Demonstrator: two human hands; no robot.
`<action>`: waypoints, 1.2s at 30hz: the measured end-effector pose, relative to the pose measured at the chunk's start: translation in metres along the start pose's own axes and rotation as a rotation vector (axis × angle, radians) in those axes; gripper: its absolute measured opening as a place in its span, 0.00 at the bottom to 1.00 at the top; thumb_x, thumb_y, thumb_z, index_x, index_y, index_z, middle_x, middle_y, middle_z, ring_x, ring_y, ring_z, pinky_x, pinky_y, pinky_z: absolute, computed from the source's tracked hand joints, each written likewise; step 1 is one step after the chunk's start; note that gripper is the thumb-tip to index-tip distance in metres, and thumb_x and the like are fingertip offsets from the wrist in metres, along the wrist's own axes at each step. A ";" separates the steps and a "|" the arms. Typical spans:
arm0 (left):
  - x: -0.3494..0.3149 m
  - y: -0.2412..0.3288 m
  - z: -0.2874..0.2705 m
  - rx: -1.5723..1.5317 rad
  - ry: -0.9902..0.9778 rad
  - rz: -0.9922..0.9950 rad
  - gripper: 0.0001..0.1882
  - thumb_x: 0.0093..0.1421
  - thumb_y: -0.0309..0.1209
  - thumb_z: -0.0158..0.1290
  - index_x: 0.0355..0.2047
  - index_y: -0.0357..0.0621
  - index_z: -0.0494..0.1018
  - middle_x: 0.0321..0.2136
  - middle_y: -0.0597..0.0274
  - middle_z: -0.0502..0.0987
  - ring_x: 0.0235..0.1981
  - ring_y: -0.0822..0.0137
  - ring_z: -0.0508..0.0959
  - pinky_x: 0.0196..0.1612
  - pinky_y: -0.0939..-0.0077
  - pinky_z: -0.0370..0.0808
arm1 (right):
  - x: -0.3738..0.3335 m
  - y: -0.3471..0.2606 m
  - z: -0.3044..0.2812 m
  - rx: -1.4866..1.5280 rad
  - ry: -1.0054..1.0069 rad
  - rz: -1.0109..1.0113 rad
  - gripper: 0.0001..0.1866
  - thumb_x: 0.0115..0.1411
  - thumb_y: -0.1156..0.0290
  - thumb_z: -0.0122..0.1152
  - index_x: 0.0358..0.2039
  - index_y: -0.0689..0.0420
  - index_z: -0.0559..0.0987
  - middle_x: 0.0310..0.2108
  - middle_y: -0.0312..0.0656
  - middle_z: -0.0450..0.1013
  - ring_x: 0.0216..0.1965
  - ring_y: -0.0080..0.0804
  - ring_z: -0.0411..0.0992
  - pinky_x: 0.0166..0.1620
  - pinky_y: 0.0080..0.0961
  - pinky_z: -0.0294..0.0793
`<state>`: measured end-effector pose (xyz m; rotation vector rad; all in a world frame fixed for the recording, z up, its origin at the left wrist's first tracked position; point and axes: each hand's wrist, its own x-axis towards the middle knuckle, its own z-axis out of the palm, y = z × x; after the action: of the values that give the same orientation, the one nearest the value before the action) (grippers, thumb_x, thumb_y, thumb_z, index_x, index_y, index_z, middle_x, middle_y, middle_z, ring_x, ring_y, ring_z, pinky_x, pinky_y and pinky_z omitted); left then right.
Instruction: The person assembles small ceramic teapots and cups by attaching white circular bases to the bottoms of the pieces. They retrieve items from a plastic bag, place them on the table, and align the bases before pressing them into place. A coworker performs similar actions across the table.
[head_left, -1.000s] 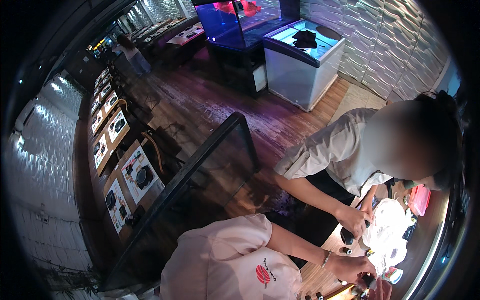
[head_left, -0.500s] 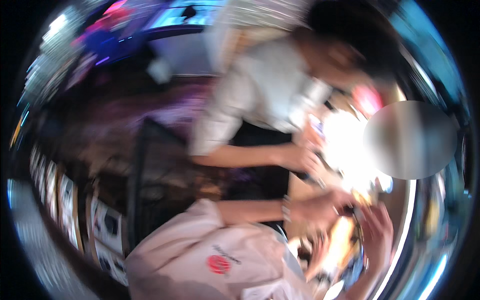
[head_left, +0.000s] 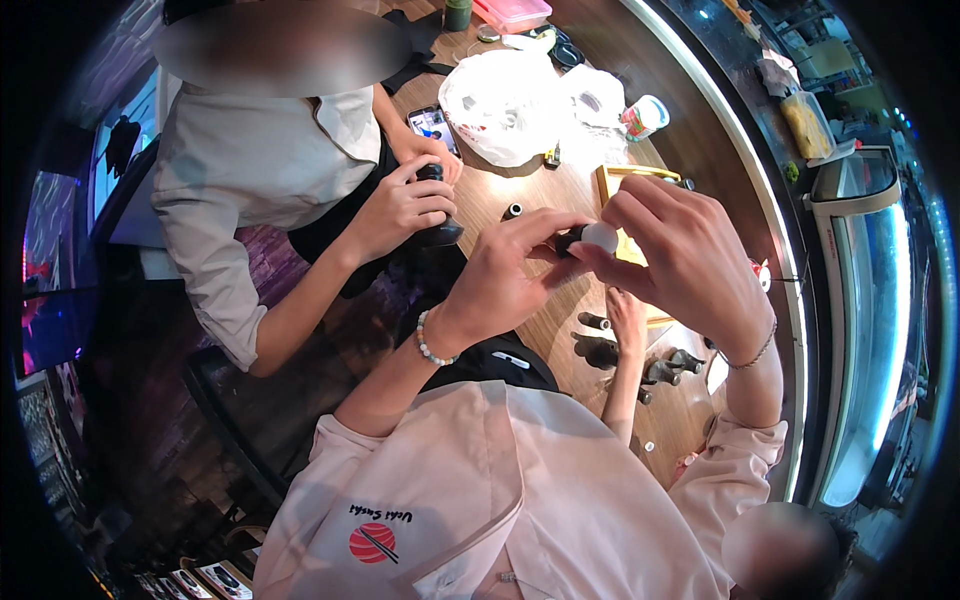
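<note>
Dark piece (head_left: 568,241): between both hands' fingers, handling under way | counter (head_left: 560,332): below the fingers | yellow tray (head_left: 603,187): partly hidden behind the right fingers | right hand (head_left: 690,262): fingers pinched around white round piece (head_left: 601,238), whether joined to dark piece unclear | left hand (head_left: 500,268): fingers pinched on dark piece, its outline mostly covered | dark cylinders (head_left: 593,321): bodyward of the fingers, loose, finished or waiting cannot be told

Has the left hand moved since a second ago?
Yes: in this view, the left hand has shifted away from the red-and-green tub, leaving a wider gap.
</note>
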<state>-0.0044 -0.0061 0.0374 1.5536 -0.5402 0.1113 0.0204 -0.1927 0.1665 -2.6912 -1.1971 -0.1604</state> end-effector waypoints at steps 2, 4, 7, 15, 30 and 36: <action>0.000 0.003 0.000 -0.014 -0.005 0.001 0.20 0.59 0.16 0.64 0.52 0.35 0.77 0.41 0.55 0.82 0.40 0.64 0.86 0.43 0.72 0.86 | 0.002 0.002 0.003 -0.031 0.004 -0.017 0.19 0.54 0.63 0.77 0.27 0.57 0.72 0.26 0.39 0.68 0.26 0.40 0.71 0.28 0.38 0.70; 0.001 0.003 0.000 -0.023 -0.005 0.018 0.20 0.58 0.16 0.65 0.51 0.35 0.77 0.40 0.56 0.82 0.40 0.65 0.86 0.43 0.72 0.86 | 0.000 0.003 0.010 -0.069 0.016 -0.012 0.20 0.55 0.63 0.77 0.26 0.57 0.71 0.25 0.40 0.68 0.25 0.40 0.71 0.28 0.39 0.70; 0.003 0.002 0.001 -0.062 -0.024 0.024 0.21 0.58 0.15 0.65 0.52 0.34 0.77 0.39 0.59 0.83 0.41 0.69 0.86 0.46 0.74 0.85 | -0.004 0.003 0.014 -0.184 -0.024 0.018 0.21 0.56 0.58 0.75 0.27 0.57 0.72 0.26 0.40 0.71 0.27 0.38 0.74 0.29 0.35 0.72; 0.005 -0.010 0.003 -0.108 0.038 -0.019 0.22 0.59 0.19 0.67 0.54 0.35 0.78 0.42 0.54 0.83 0.41 0.68 0.86 0.43 0.74 0.86 | -0.005 -0.002 -0.010 0.106 -0.088 0.050 0.18 0.58 0.69 0.72 0.48 0.53 0.80 0.34 0.39 0.74 0.33 0.42 0.77 0.36 0.39 0.77; 0.004 -0.001 0.014 -0.080 -0.092 -0.019 0.23 0.57 0.15 0.65 0.53 0.35 0.78 0.40 0.55 0.83 0.42 0.67 0.86 0.44 0.75 0.85 | -0.017 0.008 -0.004 -0.006 -0.126 0.057 0.19 0.57 0.59 0.75 0.26 0.56 0.72 0.21 0.40 0.71 0.24 0.42 0.74 0.30 0.38 0.72; 0.006 -0.015 0.021 -0.171 -0.061 -0.067 0.21 0.58 0.16 0.66 0.52 0.35 0.78 0.39 0.59 0.83 0.39 0.72 0.85 0.43 0.77 0.84 | -0.016 0.009 -0.003 0.010 -0.051 0.056 0.17 0.60 0.57 0.70 0.35 0.55 0.74 0.26 0.39 0.74 0.28 0.39 0.79 0.29 0.35 0.75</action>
<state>0.0016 -0.0280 0.0242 1.4094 -0.5316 -0.0330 0.0161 -0.2111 0.1653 -2.7326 -1.1311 -0.0782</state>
